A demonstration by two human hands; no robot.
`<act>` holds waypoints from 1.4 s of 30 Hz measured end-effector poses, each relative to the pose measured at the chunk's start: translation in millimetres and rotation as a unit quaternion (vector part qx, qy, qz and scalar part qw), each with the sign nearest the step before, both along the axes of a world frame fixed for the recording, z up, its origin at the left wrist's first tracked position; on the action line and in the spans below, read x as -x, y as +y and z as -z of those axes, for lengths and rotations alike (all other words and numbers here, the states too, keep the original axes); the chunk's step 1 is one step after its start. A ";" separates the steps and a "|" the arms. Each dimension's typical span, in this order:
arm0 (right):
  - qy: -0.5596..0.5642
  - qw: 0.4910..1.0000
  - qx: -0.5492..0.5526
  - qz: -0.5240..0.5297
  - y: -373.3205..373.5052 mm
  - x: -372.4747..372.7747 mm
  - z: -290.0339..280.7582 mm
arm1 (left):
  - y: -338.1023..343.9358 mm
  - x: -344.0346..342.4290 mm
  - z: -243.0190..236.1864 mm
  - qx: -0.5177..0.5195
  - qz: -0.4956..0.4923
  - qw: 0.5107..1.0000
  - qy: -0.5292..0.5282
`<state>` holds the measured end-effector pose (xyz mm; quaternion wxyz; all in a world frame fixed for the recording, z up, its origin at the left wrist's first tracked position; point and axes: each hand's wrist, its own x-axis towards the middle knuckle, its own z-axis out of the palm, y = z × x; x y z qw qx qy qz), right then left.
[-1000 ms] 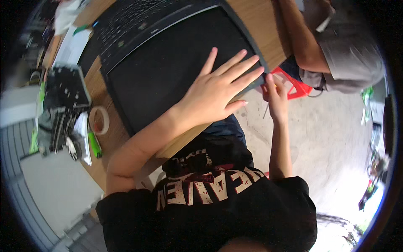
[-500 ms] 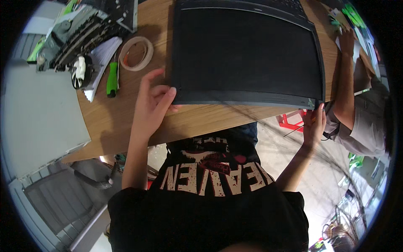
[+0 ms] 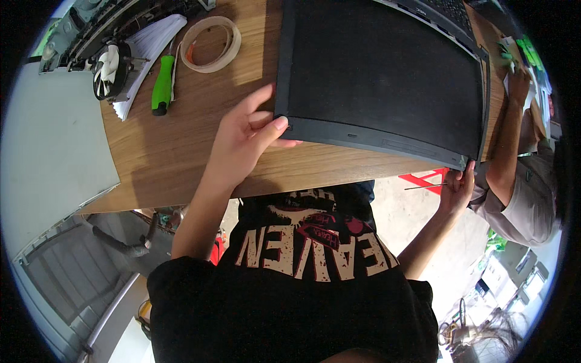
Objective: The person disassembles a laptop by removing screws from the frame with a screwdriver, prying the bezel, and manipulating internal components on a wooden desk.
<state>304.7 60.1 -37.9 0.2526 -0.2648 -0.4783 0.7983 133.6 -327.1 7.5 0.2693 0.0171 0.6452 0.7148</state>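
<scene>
An open laptop lies on the wooden table, its black screen (image 3: pixel 384 75) turned up towards me and its keyboard (image 3: pixel 451 11) partly in sight at the far side. My left hand (image 3: pixel 242 136) is closed on the near left corner of the screen, thumb on the bezel, fingers beneath the edge. At the near right corner, my right hand (image 3: pixel 458 190) pinches the bezel with its thumb on top. A thin metal shaft (image 3: pixel 423 187) sticks out leftward from that hand's fingers; its handle is hidden.
Left of the laptop lie a roll of tape (image 3: pixel 233 51), a green-handled screwdriver (image 3: pixel 162 88), folded white paper (image 3: pixel 151 45) and a small fan (image 3: pixel 109 69). A grey panel (image 3: pixel 54 139) covers the left side. At right, a co-worker's arm (image 3: pixel 505 139) reaches over the table.
The laptop has turned slightly, its left corner shifting right and towards me relative to the tape. Both hands have moved along with the screen. The whole view has shifted a little.
</scene>
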 end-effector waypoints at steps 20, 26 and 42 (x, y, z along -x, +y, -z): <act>-0.134 0.983 -0.014 -0.126 -80.3 26.1 -31.9 | 38.8 -28.8 -8.1 -0.126 -0.037 0.985 -0.111; -0.149 0.988 -0.028 0.009 -100.6 38.2 -31.1 | 46.3 -33.8 -5.2 -0.092 -0.123 0.984 -0.095; -0.114 0.956 0.055 -0.266 -125.6 40.2 -43.8 | 74.6 -46.8 -9.2 -0.267 0.119 0.905 -0.309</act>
